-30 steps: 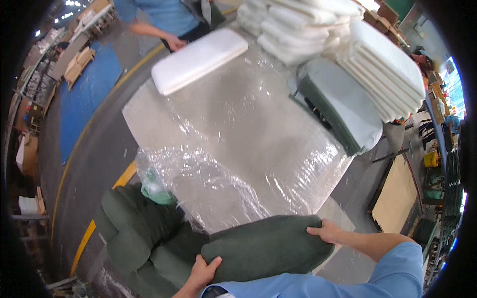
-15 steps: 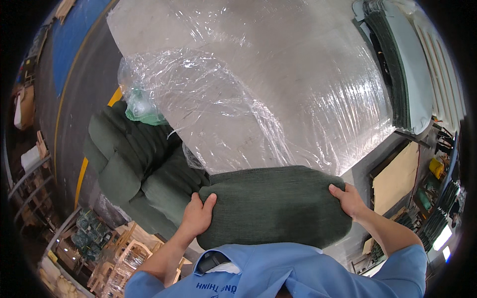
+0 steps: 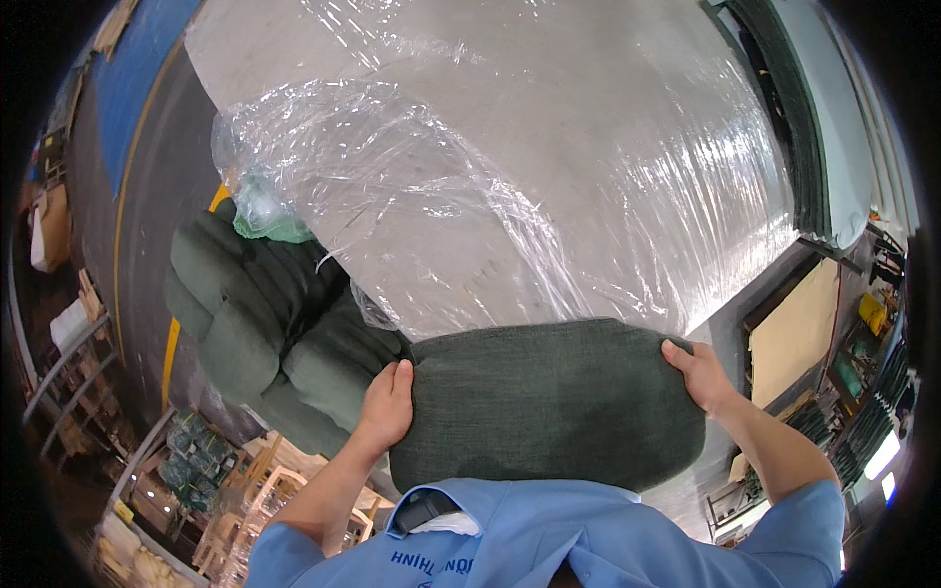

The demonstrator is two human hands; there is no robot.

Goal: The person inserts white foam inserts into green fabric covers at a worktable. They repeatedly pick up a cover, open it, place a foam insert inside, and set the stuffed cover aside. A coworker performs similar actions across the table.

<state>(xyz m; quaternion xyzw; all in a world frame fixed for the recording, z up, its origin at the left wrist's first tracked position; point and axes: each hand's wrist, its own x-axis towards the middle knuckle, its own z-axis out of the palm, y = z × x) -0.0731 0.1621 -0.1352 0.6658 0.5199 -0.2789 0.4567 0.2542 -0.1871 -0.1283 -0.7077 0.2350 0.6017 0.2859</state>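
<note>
The person holds a dark green cushion at about 6 o'clock in the view, close to the chest. The left hand grips its left end with fingers closed on the edge, and the right hand grips the right end likewise. Clear plastic film covers the table at 12 o'clock. More green cushions are piled at 9 o'clock.
</note>
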